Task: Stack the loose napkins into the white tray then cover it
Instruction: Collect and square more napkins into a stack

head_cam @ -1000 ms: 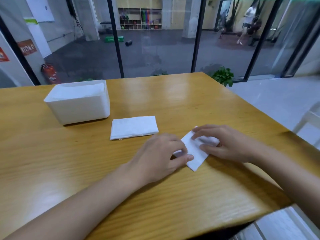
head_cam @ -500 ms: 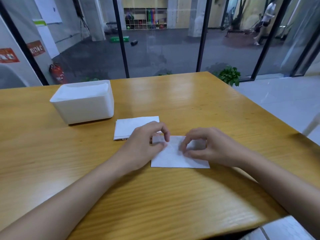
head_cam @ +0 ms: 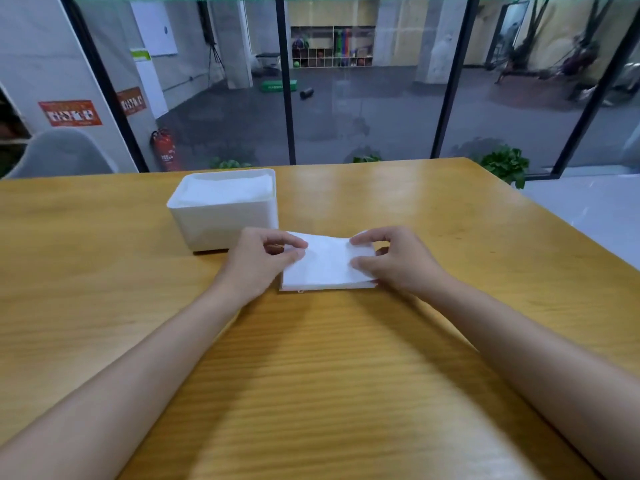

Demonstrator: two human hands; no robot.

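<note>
A white rectangular tray stands on the wooden table, filled near its rim with white napkins. Just to its right lies a small stack of loose napkins. My left hand pinches the top napkin's left edge between thumb and fingers. My right hand pinches its right edge the same way. The top napkin sits on the stack, slightly bowed between the two hands. No cover for the tray is in view.
The wooden table ends at the right and far side. Glass walls with black frames stand behind it. A grey chair sits at the far left, a potted plant at the far right.
Both hands carried the single napkin from the near right of the table toward the tray and set it onto the other loose napkins. The view shifted left, so the tray sits nearer the middle.
</note>
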